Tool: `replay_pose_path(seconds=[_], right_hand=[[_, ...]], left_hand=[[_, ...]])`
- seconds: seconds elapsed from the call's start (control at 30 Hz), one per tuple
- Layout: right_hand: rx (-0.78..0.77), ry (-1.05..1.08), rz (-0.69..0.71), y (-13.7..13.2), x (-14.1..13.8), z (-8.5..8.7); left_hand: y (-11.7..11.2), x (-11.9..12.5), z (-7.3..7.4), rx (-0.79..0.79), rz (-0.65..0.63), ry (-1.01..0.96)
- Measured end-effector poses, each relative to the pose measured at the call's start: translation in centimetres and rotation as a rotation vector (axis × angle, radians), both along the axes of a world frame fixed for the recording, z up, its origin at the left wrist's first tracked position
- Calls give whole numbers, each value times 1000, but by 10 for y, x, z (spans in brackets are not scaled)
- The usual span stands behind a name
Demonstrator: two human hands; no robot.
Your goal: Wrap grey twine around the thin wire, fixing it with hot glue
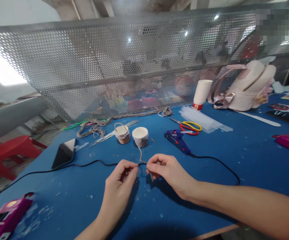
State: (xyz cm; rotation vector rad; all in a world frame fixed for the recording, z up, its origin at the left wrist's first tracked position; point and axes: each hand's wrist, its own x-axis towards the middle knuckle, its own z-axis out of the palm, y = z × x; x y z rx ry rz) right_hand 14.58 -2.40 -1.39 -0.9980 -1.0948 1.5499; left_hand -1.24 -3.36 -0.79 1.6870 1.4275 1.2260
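Observation:
In front of me a thin beige twine point(141, 155) runs from a small cup point(140, 136) with a white inside and a brownish wrapped side. My right hand point(165, 171) pinches the twine, and a short greyish end hangs below its fingers. On the other side, my left hand point(121, 178) is closed in a pinch at the twine's near end; its exact hold is partly hidden by the fingertips. Beside the cup stands a second small cup point(122, 134), wrapped alike and fitted with a twine handle arching over its rim.
A blue glue gun point(178, 140) lies to the right, its black cord crossing the blue table point(79, 200). Behind it are scissors point(190, 127), translucent strips point(204, 120) and stacked paper cups point(202, 93). A phone point(64, 153) and grey cord point(91, 130) lie left.

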Motion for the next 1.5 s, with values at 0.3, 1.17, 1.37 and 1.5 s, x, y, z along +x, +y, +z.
replay_pose_path(seconds=[0.3,1.17,1.37,1.5], right_hand=[[-85,49,48,2,-4,0],[-19,118,83,-2,-9,7],[2,127,79,0,-11,11],[17,124,76,-1,-12,11]], left_hand=[[2,2,1,-84,-28,-87],[-3,-2,2,-262,-175,-332],[-3,-3,8,-293,-183,-377],[-2,-3,8,-303,-186,-405]])
